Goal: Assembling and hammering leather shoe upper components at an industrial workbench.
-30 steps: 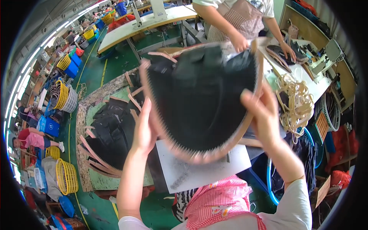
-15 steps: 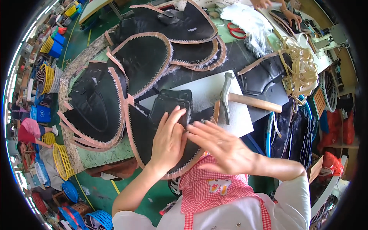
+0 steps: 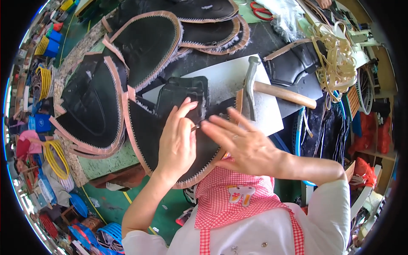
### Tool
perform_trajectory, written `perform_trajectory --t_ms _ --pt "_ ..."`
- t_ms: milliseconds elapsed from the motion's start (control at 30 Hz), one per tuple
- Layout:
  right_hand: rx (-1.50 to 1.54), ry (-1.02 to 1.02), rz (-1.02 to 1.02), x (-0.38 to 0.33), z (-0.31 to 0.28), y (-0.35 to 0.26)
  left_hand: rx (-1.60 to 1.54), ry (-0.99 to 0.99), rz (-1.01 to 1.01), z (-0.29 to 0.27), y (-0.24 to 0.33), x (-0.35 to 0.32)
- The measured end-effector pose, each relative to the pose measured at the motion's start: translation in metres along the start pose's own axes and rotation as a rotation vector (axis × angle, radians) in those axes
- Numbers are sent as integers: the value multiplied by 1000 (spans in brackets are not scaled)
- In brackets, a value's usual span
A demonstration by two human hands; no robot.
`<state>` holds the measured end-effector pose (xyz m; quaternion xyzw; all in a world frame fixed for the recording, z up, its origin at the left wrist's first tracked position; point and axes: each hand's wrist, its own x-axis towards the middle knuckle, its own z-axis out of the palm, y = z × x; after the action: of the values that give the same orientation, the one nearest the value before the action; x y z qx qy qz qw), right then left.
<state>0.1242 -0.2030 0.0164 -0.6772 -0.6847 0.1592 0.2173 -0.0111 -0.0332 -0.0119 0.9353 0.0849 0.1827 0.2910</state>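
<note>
A black leather-like piece (image 3: 148, 131) with a tan, zigzag-stitched border lies before me, its folded black flap (image 3: 180, 91) standing up near the middle. Over this flap is my left hand (image 3: 176, 142), its fingers bent and a small, dark brownish thing showing at the fingertips, too small to name. Close beside it, my right hand (image 3: 250, 146) is held flat with fingers spread, nothing visible in it. Part of the piece is hidden under both hands. A hammer (image 3: 282, 93) with a wooden handle lies on a pale metal plate (image 3: 229, 76) past my right hand.
More black stitched pieces (image 3: 146, 46) with fuzzy edges overlap at left and behind. A coil of cream strips (image 3: 335, 59), red-handled scissors (image 3: 261, 12) and white fluffy material (image 3: 284, 21) sit at the far right. Blue and yellow baskets (image 3: 55, 157) stand along the floor at left.
The view has shifted, so the pieces and plate sit higher in the picture. My right hand's fingers have spread wider apart; both hands stay close together over the piece.
</note>
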Motion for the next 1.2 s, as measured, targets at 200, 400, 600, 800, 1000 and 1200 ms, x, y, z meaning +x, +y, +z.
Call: perform_trajectory --t_ms 200,400,600,800,1000,1200 --pt "-116 5 83 9 -25 -11 22 15 27 4 -5 0" --pt "-186 20 99 -4 -24 4 36 21 17 0 0 -3" --pt "-54 100 -13 8 -1 7 10 31 8 4 -2 -1" --pt "-190 -1 147 12 -24 2 69 29 22 4 -4 1" --pt "-222 96 142 -7 -26 11 22 23 33 1 1 -3" --pt "-155 312 133 32 -34 28 -115 97 -15 1 -3 -10"
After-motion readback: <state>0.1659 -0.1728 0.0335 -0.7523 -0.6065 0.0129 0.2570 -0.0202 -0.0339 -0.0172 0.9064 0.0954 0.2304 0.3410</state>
